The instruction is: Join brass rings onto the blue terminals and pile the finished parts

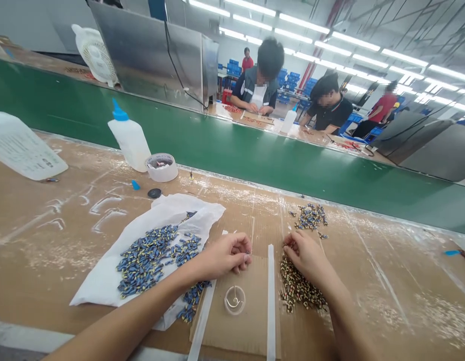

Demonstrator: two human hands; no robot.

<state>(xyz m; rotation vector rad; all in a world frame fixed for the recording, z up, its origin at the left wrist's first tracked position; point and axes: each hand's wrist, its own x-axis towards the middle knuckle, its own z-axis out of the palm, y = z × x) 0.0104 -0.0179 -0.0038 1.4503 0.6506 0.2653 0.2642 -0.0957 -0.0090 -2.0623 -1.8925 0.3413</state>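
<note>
My left hand (227, 254) rests on a cardboard sheet (251, 306), fingers curled in a pinch on something too small to make out. My right hand (306, 253) lies just right of a white strip (270, 291), fingertips curled down at the top of a pile of small black-and-cream parts (298, 291). A heap of small blue parts (150, 258) sits on a white plastic bag (104, 281) to the left of my left hand. A small clear cup (234, 300) stands on the cardboard between my forearms.
A second small pile of dark parts (310, 216) lies beyond my right hand. A white squeeze bottle with blue cap (129, 139), a tape roll (162, 167) and a white jug (22, 148) stand at the left. A green conveyor belt (255, 155) runs behind; several people work across it.
</note>
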